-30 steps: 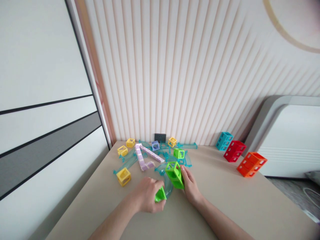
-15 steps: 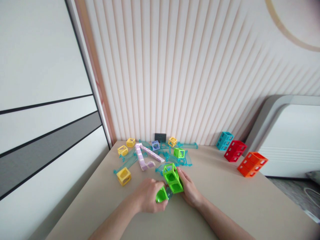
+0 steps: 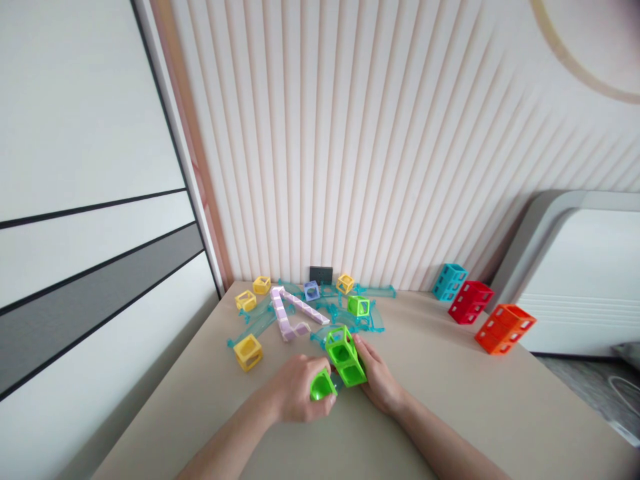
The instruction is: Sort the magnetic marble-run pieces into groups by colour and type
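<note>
My left hand (image 3: 297, 395) grips a small green open cube (image 3: 323, 385) low on the beige table (image 3: 450, 393). My right hand (image 3: 379, 381) holds a taller green two-cell block (image 3: 345, 355) right beside it, so the two green pieces nearly touch. A clear teal curved track piece (image 3: 338, 383) shows between them. Both hands are closed round their pieces.
Behind the hands lie teal track pieces (image 3: 367, 319), a lilac zigzag piece (image 3: 290, 313), three yellow cubes (image 3: 247, 352), a blue cube (image 3: 311, 291) and a green cube (image 3: 358, 306). Teal (image 3: 449, 281), red (image 3: 470, 301) and orange (image 3: 504, 328) blocks stand at the right. A ribbed wall rises behind.
My right hand has brought the tall green block left and down towards the small green cube. My left hand has shifted only slightly.
</note>
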Available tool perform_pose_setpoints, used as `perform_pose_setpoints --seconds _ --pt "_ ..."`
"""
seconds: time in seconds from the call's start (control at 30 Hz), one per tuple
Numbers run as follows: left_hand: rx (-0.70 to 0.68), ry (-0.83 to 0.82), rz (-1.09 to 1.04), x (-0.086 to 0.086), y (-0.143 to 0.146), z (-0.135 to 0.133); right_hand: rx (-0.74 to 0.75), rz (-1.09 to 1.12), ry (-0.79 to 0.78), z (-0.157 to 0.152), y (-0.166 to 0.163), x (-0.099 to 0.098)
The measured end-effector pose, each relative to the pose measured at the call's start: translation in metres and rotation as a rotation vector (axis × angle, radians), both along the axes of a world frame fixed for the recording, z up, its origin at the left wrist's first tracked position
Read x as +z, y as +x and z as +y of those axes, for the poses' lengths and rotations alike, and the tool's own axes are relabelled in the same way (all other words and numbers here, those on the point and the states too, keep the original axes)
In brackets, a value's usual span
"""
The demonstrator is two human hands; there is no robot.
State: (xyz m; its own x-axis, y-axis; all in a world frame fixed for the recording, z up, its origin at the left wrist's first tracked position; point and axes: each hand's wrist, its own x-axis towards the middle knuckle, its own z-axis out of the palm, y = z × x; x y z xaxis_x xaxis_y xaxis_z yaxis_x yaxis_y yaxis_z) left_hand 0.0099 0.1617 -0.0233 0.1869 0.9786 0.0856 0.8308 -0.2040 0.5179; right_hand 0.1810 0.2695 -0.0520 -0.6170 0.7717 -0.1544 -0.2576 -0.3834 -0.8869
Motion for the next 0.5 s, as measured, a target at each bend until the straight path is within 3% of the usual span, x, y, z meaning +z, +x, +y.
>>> perform_pose_setpoints --seconds 0.3,0.5 --pt "0.008 -0.026 -0.129 0.005 -0.002 0.000 0.002 0.012 0.024 0.001 -0.003 -0.011" --pt "-0.022 -0.112 -0.365 0.003 -0.009 0.002 0.012 0.015 0.077 0.001 -0.004 -0.013"
